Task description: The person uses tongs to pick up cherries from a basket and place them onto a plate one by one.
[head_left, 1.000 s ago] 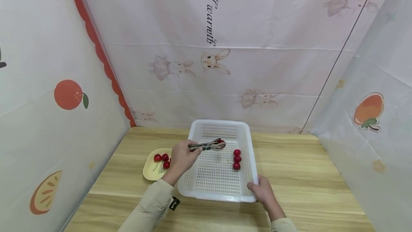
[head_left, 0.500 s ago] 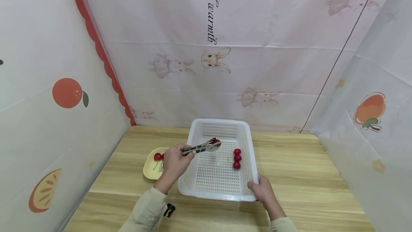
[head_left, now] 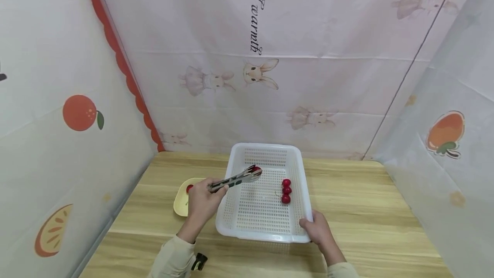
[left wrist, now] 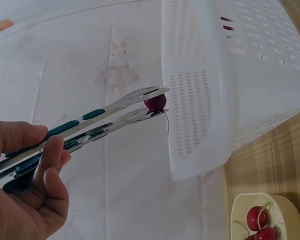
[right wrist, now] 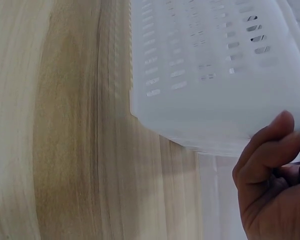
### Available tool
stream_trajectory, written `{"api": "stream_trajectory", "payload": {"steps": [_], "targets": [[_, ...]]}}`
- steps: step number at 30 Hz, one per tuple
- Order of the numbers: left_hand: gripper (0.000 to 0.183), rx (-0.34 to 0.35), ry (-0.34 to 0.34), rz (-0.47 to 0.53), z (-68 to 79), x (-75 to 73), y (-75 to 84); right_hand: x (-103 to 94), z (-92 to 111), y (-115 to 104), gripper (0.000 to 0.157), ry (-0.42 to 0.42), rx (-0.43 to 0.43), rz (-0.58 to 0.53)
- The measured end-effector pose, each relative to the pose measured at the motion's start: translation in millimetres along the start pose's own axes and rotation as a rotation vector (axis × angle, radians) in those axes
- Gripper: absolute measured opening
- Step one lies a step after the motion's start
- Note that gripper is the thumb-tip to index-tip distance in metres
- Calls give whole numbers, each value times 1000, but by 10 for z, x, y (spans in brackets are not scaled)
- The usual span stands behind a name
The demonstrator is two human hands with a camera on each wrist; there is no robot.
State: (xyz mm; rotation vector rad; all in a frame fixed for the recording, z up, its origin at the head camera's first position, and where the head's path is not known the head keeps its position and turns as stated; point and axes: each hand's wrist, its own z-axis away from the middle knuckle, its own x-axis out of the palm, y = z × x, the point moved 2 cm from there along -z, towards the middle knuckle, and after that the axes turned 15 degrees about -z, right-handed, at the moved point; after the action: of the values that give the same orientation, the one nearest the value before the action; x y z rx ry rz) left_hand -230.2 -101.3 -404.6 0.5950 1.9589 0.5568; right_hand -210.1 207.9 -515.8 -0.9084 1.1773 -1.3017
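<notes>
My left hand (head_left: pixel 204 200) holds metal tongs (head_left: pixel 233 180) with dark green grip patches, thumb on one arm and fingers on the other. Between the tong tips a red cherry (left wrist: pixel 156 101) is pinched, its stem hanging down. In the head view this cherry overlaps the far left part of a white perforated basket (head_left: pixel 266 238). My right hand (head_left: pixel 319 231) grips the rim at the basket's near right corner, thumb on top and fingers curled beneath. Three cherries (head_left: pixel 286 190) lie in a row on the basket floor, toward its right side.
A small yellow dish (head_left: pixel 179 205) with cherries (left wrist: pixel 258 218) stands left of the basket, partly hidden behind my left hand in the head view. The wooden table (head_left: pixel 355 200) meets printed curtains (head_left: pixel 216 128) at the back and sides.
My left hand has moved left and slightly toward me, carrying the tongs and cherry leftward over the basket. The right hand keeps its grip on the rim.
</notes>
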Motion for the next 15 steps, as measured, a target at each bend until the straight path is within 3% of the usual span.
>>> {"api": "stream_trajectory", "payload": {"steps": [9,15], "targets": [[15,-38,64,-11,71,-153,-111,-6,-24,52,46,-4,20,-16],[16,-90,59,3,122,-223,-225,-12,-41,60,45,1,27,-5]]}}
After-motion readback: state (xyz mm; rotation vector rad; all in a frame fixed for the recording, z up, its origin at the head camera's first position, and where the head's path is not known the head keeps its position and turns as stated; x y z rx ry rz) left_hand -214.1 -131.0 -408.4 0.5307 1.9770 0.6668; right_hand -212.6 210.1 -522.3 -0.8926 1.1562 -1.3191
